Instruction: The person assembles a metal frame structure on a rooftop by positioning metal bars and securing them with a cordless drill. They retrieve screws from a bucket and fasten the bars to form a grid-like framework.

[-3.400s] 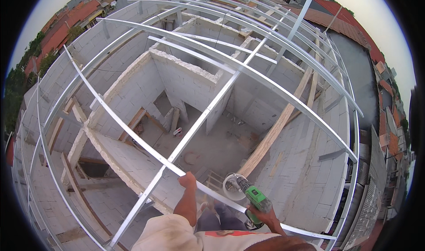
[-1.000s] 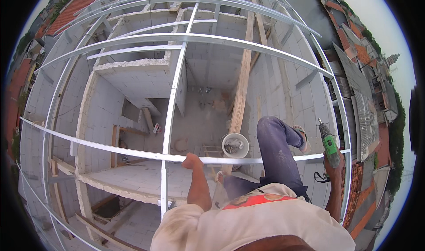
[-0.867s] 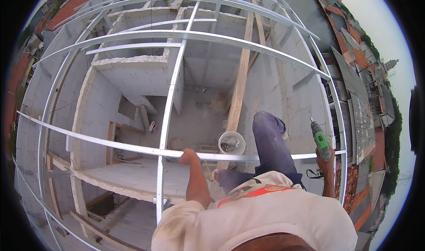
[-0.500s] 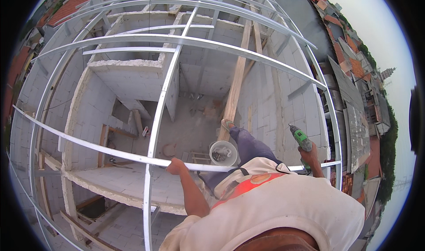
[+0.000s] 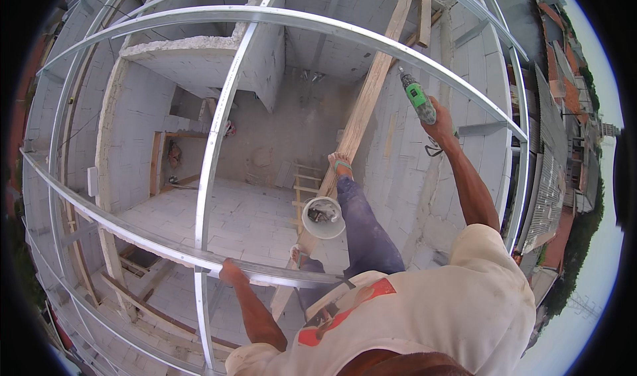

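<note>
My left hand (image 5: pixel 232 272) is closed around the near metal roof batten (image 5: pixel 149 245), just right of where a long metal rafter (image 5: pixel 217 127) crosses it. In my right hand (image 5: pixel 439 121) is a green and black cordless drill (image 5: pixel 418 101), raised at arm's length to the right. Its bit points up and left, toward the farther metal batten (image 5: pixel 388 43), and appears apart from it. A white bucket (image 5: pixel 340 229) with grey-white contents stands by my legs; what they are cannot be made out.
I stand in sandals on a long wooden plank (image 5: pixel 365 111) laid across the open frame. Deep below lies the room floor (image 5: pixel 265 150), between block walls (image 5: pixel 136 134). A broken-edged wall top (image 5: pixel 182 44) rises beyond. Rooftops (image 5: pixel 564 77) lie outside to the right.
My right hand has swung the drill forward and left, from beside my body to near the farther batten. My left hand stays on the near batten, and the view has shifted.
</note>
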Demonstrator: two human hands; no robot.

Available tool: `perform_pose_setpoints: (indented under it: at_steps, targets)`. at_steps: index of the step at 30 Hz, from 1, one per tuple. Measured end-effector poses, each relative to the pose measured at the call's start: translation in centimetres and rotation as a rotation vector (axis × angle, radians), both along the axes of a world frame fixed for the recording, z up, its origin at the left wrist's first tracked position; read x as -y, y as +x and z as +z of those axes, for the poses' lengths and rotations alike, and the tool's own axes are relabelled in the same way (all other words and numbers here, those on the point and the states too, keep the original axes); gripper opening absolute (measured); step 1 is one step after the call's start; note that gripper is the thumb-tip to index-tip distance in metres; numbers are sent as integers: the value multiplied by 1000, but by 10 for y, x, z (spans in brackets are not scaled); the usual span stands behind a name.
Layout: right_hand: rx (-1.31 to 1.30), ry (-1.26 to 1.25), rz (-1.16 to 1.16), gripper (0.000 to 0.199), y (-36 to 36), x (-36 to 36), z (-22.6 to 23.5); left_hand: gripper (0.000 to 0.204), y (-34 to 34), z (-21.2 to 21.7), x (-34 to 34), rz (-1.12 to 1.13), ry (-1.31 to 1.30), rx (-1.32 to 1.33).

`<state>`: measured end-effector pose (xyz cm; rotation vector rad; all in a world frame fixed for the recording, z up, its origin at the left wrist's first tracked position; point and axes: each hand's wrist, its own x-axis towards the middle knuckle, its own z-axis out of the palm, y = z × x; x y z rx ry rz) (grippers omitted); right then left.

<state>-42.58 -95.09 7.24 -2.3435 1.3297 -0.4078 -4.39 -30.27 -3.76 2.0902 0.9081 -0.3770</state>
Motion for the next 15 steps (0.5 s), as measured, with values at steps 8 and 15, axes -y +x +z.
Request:
perform_pose_setpoints:
  at_steps: [8, 15]
  targets:
    - [-205, -265, 143, 49, 110, 220, -62, 78, -52, -14, 22, -317, 794, 101]
    - [-168, -390, 434, 54, 140, 323, -147, 73, -30, 8, 57, -381, 772, 42]
